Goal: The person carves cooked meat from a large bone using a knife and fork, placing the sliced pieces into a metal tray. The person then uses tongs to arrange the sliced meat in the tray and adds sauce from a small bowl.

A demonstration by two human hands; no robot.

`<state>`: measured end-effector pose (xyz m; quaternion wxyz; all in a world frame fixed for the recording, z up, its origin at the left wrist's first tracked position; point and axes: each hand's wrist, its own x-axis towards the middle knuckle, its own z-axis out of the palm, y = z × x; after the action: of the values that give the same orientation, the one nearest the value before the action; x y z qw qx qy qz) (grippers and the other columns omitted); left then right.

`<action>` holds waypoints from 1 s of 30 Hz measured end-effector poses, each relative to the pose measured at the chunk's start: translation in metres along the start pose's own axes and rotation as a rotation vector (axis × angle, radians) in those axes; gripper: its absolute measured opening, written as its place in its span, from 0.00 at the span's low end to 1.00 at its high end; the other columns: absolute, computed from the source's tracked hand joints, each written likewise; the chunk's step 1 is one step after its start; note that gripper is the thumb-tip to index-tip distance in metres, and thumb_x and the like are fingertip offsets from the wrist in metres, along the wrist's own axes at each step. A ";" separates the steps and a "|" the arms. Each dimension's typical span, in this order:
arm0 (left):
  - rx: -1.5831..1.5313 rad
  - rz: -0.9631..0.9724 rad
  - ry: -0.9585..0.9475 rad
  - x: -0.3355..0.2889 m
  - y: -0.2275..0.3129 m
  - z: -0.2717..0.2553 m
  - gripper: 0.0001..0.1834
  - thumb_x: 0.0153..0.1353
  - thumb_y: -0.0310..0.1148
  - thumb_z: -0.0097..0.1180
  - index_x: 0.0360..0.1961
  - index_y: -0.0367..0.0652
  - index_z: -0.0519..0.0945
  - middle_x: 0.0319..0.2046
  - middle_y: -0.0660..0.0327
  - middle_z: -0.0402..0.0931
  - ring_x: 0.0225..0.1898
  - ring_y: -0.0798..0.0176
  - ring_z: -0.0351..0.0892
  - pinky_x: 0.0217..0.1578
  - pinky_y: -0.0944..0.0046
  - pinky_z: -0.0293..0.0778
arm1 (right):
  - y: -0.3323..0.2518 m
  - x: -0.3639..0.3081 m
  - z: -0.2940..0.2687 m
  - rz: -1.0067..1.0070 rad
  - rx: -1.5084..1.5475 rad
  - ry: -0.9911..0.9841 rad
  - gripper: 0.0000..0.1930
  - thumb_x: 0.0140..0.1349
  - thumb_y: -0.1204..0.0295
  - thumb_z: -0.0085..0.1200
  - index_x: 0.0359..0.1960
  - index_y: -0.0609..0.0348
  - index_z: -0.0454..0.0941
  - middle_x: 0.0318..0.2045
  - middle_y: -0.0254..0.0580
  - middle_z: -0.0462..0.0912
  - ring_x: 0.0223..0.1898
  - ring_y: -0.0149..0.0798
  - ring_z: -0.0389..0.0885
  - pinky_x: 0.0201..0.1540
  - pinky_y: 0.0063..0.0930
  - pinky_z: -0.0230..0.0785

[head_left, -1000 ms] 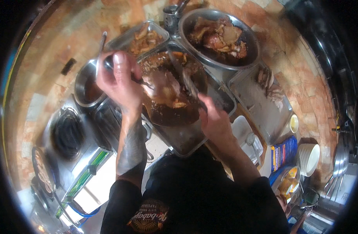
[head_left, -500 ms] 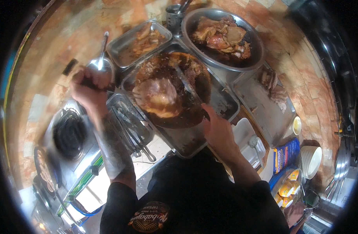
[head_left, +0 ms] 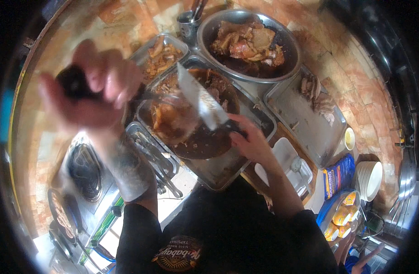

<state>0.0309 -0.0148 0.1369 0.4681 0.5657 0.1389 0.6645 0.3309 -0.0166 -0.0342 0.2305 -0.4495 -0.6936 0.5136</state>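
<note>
My left hand (head_left: 93, 86), raised high and blurred, is closed round the black handle of a fork (head_left: 155, 95). The fork's metal end runs right to a browned piece of meat (head_left: 173, 119), where the tines are hard to make out. My right hand (head_left: 249, 139) grips a broad-bladed knife (head_left: 202, 102) by its dark handle. Its blade slants up and left above the round chopping board (head_left: 205, 148), its flat side showing. More chopped meat lies on the board's far side, partly behind the blade. The board rests in a metal tray (head_left: 217, 176).
A large steel bowl (head_left: 292, 68) of cooked meat stands behind the board. A small tray (head_left: 181, 40) of meat pieces sits back left, and a tray (head_left: 305, 137) with sliced meat lies right. Tongs (head_left: 166, 176), a white foam container (head_left: 275, 157) and stacked bowls (head_left: 370, 180) stand nearer.
My left hand has risen and moved left, still on the fork. The knife blade has lifted from the meat and turned to show its flat side. The meat appears tilted and blurred.
</note>
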 end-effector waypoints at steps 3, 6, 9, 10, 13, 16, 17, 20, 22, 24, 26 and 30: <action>0.148 0.071 0.203 -0.009 0.001 0.013 0.35 0.64 0.70 0.39 0.21 0.47 0.64 0.12 0.65 0.57 0.12 0.68 0.51 0.15 0.64 0.50 | 0.004 -0.010 -0.044 -0.458 -0.304 0.215 0.30 0.59 0.78 0.57 0.64 0.42 0.69 0.47 0.46 0.83 0.43 0.48 0.85 0.47 0.37 0.77; 0.209 0.044 0.401 -0.014 -0.014 0.021 0.35 0.64 0.69 0.39 0.20 0.46 0.64 0.11 0.64 0.57 0.12 0.67 0.52 0.16 0.64 0.50 | 0.003 -0.005 -0.062 -0.303 -0.627 0.232 0.29 0.56 0.82 0.58 0.61 0.47 0.73 0.45 0.48 0.84 0.39 0.49 0.85 0.44 0.41 0.78; 0.235 0.066 0.492 -0.019 -0.032 0.021 0.33 0.65 0.66 0.43 0.21 0.45 0.64 0.13 0.63 0.58 0.15 0.65 0.56 0.16 0.63 0.53 | 0.003 0.001 -0.054 -0.159 -0.946 0.059 0.30 0.53 0.81 0.59 0.61 0.47 0.74 0.42 0.50 0.84 0.36 0.52 0.84 0.41 0.43 0.79; 0.214 0.082 0.521 -0.021 -0.038 0.019 0.32 0.65 0.65 0.44 0.21 0.45 0.65 0.14 0.63 0.58 0.15 0.65 0.57 0.16 0.63 0.53 | 0.004 0.001 -0.052 -0.171 -0.890 0.096 0.29 0.54 0.80 0.58 0.61 0.47 0.74 0.39 0.48 0.84 0.32 0.49 0.84 0.38 0.40 0.78; 0.143 0.110 0.582 -0.025 -0.049 0.014 0.28 0.66 0.61 0.47 0.25 0.45 0.67 0.17 0.63 0.59 0.16 0.65 0.59 0.16 0.63 0.54 | 0.015 -0.002 -0.060 -0.255 -0.558 0.107 0.27 0.59 0.77 0.57 0.61 0.46 0.73 0.30 0.42 0.83 0.24 0.37 0.80 0.29 0.32 0.75; 0.162 0.129 0.548 -0.024 -0.058 0.014 0.26 0.67 0.58 0.48 0.27 0.46 0.69 0.19 0.64 0.60 0.17 0.66 0.59 0.16 0.64 0.55 | 0.037 0.001 -0.094 -0.005 -0.066 -0.007 0.26 0.64 0.75 0.53 0.64 0.44 0.70 0.24 0.35 0.79 0.19 0.27 0.72 0.22 0.24 0.67; 0.134 0.117 0.607 -0.023 -0.062 0.016 0.25 0.67 0.58 0.48 0.28 0.46 0.69 0.19 0.64 0.60 0.16 0.66 0.59 0.16 0.64 0.55 | 0.045 0.006 -0.105 0.125 0.096 -0.064 0.26 0.65 0.75 0.52 0.65 0.43 0.68 0.24 0.33 0.78 0.19 0.25 0.70 0.22 0.22 0.65; 0.082 0.104 0.697 -0.019 -0.080 0.021 0.26 0.66 0.61 0.48 0.28 0.48 0.70 0.20 0.65 0.60 0.16 0.66 0.59 0.15 0.64 0.55 | 0.065 0.014 -0.105 0.280 0.361 -0.164 0.26 0.67 0.74 0.50 0.68 0.44 0.64 0.24 0.34 0.77 0.18 0.23 0.68 0.21 0.19 0.61; 0.158 0.072 0.788 -0.018 -0.094 0.021 0.25 0.67 0.60 0.47 0.29 0.47 0.70 0.20 0.66 0.60 0.16 0.66 0.59 0.14 0.65 0.54 | 0.071 0.013 -0.085 0.277 0.371 -0.195 0.27 0.68 0.74 0.49 0.69 0.46 0.63 0.25 0.35 0.78 0.18 0.24 0.68 0.21 0.18 0.61; 0.182 0.052 0.838 -0.018 -0.106 0.017 0.24 0.68 0.58 0.48 0.30 0.47 0.70 0.20 0.65 0.60 0.16 0.67 0.59 0.15 0.66 0.54 | 0.072 0.009 -0.050 0.218 0.299 -0.223 0.26 0.69 0.74 0.48 0.69 0.48 0.62 0.25 0.36 0.78 0.18 0.24 0.68 0.21 0.18 0.61; 0.181 0.019 0.863 -0.019 -0.111 0.012 0.21 0.68 0.55 0.49 0.32 0.47 0.70 0.21 0.65 0.61 0.16 0.67 0.60 0.15 0.66 0.53 | 0.071 0.001 -0.024 0.239 0.410 -0.214 0.26 0.69 0.74 0.47 0.69 0.48 0.61 0.26 0.37 0.78 0.18 0.24 0.68 0.21 0.18 0.62; 0.007 0.131 0.840 -0.018 -0.087 0.016 0.26 0.69 0.59 0.42 0.27 0.47 0.69 0.18 0.63 0.60 0.16 0.65 0.60 0.15 0.63 0.53 | 0.064 -0.008 -0.019 0.281 0.696 -0.198 0.27 0.68 0.75 0.46 0.69 0.49 0.61 0.26 0.39 0.78 0.18 0.25 0.68 0.20 0.19 0.63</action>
<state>0.0845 0.0109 0.0684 0.3260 0.2550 0.2836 0.8650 0.3749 -0.0094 -0.0852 0.2285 -0.3831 -0.4285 0.7858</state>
